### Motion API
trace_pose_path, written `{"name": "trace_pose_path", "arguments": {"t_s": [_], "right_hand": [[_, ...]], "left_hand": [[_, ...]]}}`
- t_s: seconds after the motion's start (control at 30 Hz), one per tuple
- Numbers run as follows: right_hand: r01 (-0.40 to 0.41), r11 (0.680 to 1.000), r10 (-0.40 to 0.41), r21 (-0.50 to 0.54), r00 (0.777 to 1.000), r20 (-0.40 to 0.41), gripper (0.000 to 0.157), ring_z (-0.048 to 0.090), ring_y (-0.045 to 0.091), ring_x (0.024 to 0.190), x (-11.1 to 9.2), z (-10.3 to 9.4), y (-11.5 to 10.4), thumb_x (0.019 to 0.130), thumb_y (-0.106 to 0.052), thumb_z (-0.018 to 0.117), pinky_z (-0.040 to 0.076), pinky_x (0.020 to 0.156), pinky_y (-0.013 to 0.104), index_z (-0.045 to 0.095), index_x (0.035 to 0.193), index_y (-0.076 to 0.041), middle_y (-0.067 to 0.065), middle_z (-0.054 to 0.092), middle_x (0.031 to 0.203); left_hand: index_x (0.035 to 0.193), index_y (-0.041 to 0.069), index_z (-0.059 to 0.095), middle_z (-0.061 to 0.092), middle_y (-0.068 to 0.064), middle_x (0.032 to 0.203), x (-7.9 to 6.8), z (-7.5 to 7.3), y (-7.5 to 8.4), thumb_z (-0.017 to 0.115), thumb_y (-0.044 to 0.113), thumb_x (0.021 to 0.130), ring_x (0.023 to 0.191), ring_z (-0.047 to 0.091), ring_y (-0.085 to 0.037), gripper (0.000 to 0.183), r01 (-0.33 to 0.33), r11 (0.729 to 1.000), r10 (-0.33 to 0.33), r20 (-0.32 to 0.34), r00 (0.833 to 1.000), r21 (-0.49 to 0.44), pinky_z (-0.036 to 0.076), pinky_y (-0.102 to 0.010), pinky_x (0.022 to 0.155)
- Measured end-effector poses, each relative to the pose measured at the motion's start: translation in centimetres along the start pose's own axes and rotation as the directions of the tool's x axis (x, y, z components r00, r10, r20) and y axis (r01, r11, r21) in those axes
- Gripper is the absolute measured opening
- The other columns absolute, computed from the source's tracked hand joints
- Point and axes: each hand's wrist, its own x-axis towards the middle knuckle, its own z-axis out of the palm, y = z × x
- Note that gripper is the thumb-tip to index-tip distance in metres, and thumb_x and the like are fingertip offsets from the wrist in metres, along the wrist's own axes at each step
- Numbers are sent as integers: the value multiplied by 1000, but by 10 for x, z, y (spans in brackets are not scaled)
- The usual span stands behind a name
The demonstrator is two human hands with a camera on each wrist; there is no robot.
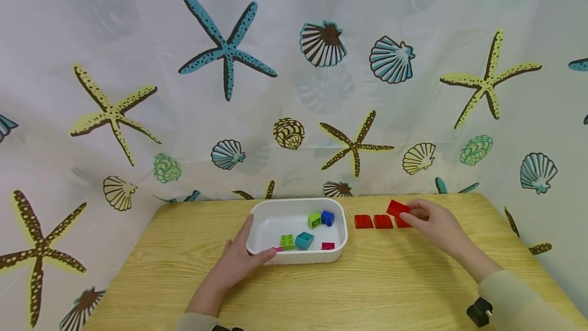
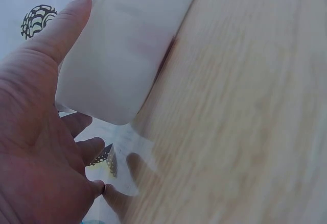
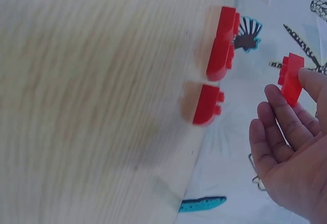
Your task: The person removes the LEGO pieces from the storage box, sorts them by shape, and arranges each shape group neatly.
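A white tray (image 1: pixel 300 256) stands on the table in the head view, with my left hand (image 1: pixel 236 262) resting against its left end. The left thumb lies over the near rim; the other fingers are spread along the outer side, as the left wrist view (image 2: pixel 46 132) partly shows. My right hand (image 1: pixel 432 221) pinches a red toy brick (image 1: pixel 397 208) between thumb and fingers, above the table. Below it, a row of red bricks has a left brick (image 1: pixel 363 221), a middle brick (image 1: pixel 383 221) and a right brick (image 1: pixel 402 222), partly hidden by the hand.
Inside the tray lie a lime brick (image 1: pixel 287 241), another lime brick (image 1: pixel 314 219), a blue brick (image 1: pixel 327 218), a teal brick (image 1: pixel 304 240) and a magenta brick (image 1: pixel 328 245). A curtain (image 1: pixel 275 91) with printed shells and starfish hangs behind the wooden table (image 1: pixel 367 295).
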Motion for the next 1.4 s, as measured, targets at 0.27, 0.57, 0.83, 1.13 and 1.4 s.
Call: {"name": "trace_pose_path", "arguments": {"t_s": [0.27,0.57,0.83,1.13,1.4], "right_hand": [[-36,998,35,-44,999,-5,47,73,44,118,-11,-17,29,108,-35,75,62,94,58,70,137,1,22,77,126],[-112,992,113,-63,993,23,50,70,47,118,-14,-26,57,108,-30,76,58,99,63,65,141,6,27,76,125],[-112,990,114,-90,993,25,45,71,47,114,-16,-30,79,106,-25,78,57,97,63,66,137,6,27,77,120],[-125,987,128,-106,991,28,40,71,40,104,-14,-30,91,104,-19,79,58,91,58,64,132,6,24,77,114],[-118,985,117,-128,993,-10,34,67,44,105,-10,-28,96,100,-12,80,53,96,65,59,122,3,26,72,114]], "left_hand": [[177,6,6,23,-24,179,0,-2,2,82,60,96,160,31,-51,125,16,1000,-16,6,1000,5,-5,-72,130],[177,5,6,23,-24,179,0,-4,6,82,58,97,160,32,-52,123,11,1000,-11,8,1000,14,-5,-73,130],[178,6,6,22,-24,180,1,-3,5,82,61,96,161,30,-51,125,19,1000,-19,15,1000,16,-6,-73,129],[178,7,5,22,-23,180,2,-1,4,82,63,95,162,29,-50,126,31,999,-31,17,999,8,-6,-72,130],[177,5,6,22,-23,180,-1,-1,6,82,60,96,162,30,-50,124,27,1000,-27,20,999,5,-6,-73,129]]}}
